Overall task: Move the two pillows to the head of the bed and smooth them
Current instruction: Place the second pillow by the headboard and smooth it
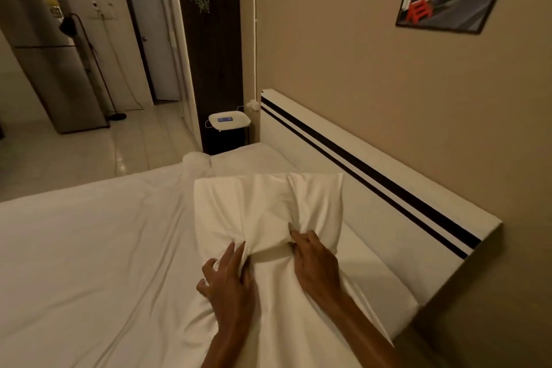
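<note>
1. The left hand [228, 287] has its fingers [236, 251] curled and clenched into a bunch of white cloth at the near end of the soft white fabric pillow [263, 206].
2. The right hand [313, 260] presses on the same near end, its fingers [295, 236] bent and gripping a fold of the pillow cover.
3. Between the two hands the cover is gathered into creases that fan away toward the pillow's far edge.
4. The pillow's long axis runs from the hands away toward the far side of the bed, roughly parallel to the headboard; its far short edge points toward the small white bedside device [229, 120].
5. The pillow lies on the white-sheeted bed [89, 233], just beside the white headboard with two black stripes [373, 176], with a strip of bare mattress between them.
6. A second white pillow [248, 158] lies beyond it, at the far corner by the headboard.
</note>
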Motion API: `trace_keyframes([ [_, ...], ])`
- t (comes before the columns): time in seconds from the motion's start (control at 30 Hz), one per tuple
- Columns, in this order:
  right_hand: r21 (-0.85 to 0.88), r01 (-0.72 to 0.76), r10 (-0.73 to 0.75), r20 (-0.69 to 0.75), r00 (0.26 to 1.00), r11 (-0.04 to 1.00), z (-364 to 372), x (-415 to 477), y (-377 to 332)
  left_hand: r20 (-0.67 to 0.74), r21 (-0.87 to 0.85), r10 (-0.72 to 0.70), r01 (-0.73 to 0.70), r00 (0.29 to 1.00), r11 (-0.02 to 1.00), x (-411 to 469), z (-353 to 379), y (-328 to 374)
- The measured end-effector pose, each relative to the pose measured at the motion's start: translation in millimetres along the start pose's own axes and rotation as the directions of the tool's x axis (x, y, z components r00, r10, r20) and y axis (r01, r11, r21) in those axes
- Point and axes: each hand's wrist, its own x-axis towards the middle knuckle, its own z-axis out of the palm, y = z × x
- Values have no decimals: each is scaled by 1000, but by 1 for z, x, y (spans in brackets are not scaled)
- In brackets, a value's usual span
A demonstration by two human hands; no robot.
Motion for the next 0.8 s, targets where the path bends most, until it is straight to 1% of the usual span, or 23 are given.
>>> trace_keyframes([
  [0.1,17,26,-26,45,999,1000,-5,18,49,7,-9,-29,29,1000,1000,1,49,21],
  [0.23,63,23,-31,129,991,998,1,50,116,23,-37,-100,101,995,994,7,114,45],
  [0.33,63,68,-77,158,984,996,13,82,166,31,-48,-182,184,983,982,19,165,61],
  [0.4,61,91,-101,184,978,994,22,101,198,32,-42,-202,203,979,978,25,196,70],
  [0.5,72,84,-101,277,955,994,38,132,242,16,-23,-249,249,968,968,39,242,79],
  [0.63,124,94,-131,337,932,988,74,169,306,13,-9,-334,334,942,942,60,310,88],
  [0.7,153,123,-170,348,922,981,99,190,344,13,2,-386,386,923,923,73,351,91],
  [0.8,177,176,-230,361,904,968,147,222,399,-28,37,-439,439,898,898,93,421,81],
])
